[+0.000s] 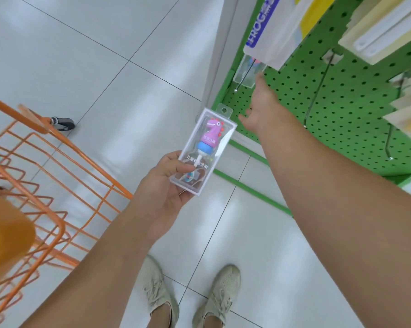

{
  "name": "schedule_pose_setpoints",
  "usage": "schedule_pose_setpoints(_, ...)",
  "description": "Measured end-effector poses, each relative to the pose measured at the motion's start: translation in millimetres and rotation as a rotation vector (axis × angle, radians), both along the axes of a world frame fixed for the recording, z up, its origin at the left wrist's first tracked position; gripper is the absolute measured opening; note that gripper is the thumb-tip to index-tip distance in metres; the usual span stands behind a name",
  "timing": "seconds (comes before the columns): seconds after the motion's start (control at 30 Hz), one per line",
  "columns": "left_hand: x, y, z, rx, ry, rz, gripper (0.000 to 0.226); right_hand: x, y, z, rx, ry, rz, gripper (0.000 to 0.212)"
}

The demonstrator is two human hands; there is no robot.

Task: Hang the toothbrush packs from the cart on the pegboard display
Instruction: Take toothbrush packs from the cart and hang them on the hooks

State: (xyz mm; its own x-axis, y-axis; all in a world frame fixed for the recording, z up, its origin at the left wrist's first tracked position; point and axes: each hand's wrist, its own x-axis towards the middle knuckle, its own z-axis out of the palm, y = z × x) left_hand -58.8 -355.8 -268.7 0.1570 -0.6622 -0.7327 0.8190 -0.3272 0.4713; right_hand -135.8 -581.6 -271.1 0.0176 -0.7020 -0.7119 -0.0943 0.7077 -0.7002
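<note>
My left hand (169, 185) grips the lower end of a clear toothbrush pack (205, 150) with a purple dinosaur handle inside, its hang tab pointing toward the green pegboard (341, 110). My right hand (262, 107) stretches out to the pegboard, fingers straight, its fingertips at another clear pack (247, 71) that hangs on a metal hook (240, 84). Whether the fingertips touch that pack I cannot tell.
An orange wire cart (45, 181) stands to my left with a yellow object (3, 235) at its near edge. More metal hooks (318, 91) and hanging boxed goods (384, 27) fill the pegboard's right side. White floor tiles and my two shoes (192, 294) lie below.
</note>
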Motion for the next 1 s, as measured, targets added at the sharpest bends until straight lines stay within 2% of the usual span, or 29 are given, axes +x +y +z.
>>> schedule_pose_setpoints(0.1, -3.6, 0.7, -0.6, 0.001, 0.016, 0.023, 0.06, -27.4, 41.7, 0.8, 0.044, -0.148, 0.016, 0.06)
schedule_pose_setpoints(0.2, -8.1, -1.2, -0.8, -0.002, 0.041, 0.041, 0.061, -60.1, 105.1, 11.7, 0.07, -0.358, 0.149, 0.065)
schedule_pose_setpoints(0.23, -9.7, -2.2, -0.3, -0.006, 0.039, 0.042, 0.059, -67.1, 123.0, 16.6, 0.054, -0.35, 0.204, 0.063)
schedule_pose_setpoints(0.3, -13.3, -5.8, 0.8, -0.016, 0.011, 0.024, 0.047, -74.6, 145.9, 21.0, -0.052, -0.256, 0.313, 0.045)
schedule_pose_setpoints(0.37, -17.4, -9.1, 3.7, -0.009, -0.046, -0.024, 0.035, -74.9, 153.5, 20.8, -0.13, -0.176, 0.326, 0.031)
schedule_pose_setpoints(0.43, -20.2, -11.6, 5.4, 0.022, -0.123, -0.059, 0.035, -71.3, 153.0, 19.8, -0.149, -0.17, 0.294, 0.026)
schedule_pose_setpoints(0.57, -23.8, -11.0, 5.9, 0.153, -0.24, -0.038, 0.038, -67.9, 137.6, 15.9, -0.222, -0.083, 0.328, 0.021)
schedule_pose_setpoints(0.73, -24.1, -2.0, 5.6, 0.187, -0.239, -0.02, 0.035, -62.4, 116.5, 18.1, -0.352, -0.019, 0.416, 0.016)
schedule_pose_setpoints(1.0, -24.5, 5.0, 7.5, 0.183, -0.189, 0.006, 0.031, -50.3, 93.2, -0.3, -0.368, 0.039, 0.428, 0.018)
